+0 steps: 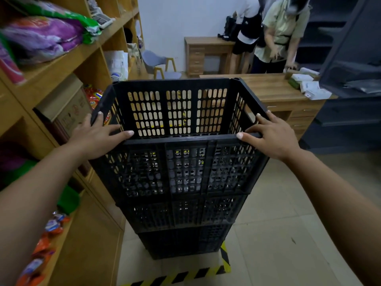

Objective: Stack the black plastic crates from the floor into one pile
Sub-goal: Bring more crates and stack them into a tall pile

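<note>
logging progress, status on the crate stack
Left hand and right hand both gripping top crate rim at near corners. Crate sits on black pile. Wooden shelf close on left, nothing blocking.

No legible text, label or number anywhere

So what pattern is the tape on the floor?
Yellow and black diagonal stripes on the floor tape, head view.
</note>
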Demonstrator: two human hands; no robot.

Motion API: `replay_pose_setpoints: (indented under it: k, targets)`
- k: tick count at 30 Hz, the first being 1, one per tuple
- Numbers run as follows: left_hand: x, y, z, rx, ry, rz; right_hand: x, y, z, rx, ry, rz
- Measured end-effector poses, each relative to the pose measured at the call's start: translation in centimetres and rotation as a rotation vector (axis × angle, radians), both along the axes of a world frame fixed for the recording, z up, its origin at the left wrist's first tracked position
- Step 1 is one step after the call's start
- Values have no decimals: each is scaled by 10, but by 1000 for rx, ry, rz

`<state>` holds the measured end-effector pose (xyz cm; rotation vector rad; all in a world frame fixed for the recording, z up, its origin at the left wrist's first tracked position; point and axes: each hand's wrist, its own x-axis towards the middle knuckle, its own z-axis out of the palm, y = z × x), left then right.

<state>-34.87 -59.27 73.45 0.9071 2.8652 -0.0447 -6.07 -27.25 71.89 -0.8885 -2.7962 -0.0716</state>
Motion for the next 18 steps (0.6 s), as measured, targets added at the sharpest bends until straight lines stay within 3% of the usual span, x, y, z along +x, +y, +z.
replay_pose_setpoints:
  k: [6,11,18]
  targets:
    - [-5,-4,0,-18,-5,-19,-2,4,15,-213,-43,-6]
    - [1,-1,3,3,-5,7,-14,1,9,-189,-86,-125]
    - [6,-1,4,36,-22,15,-11,0,9,-190,-108,-129]
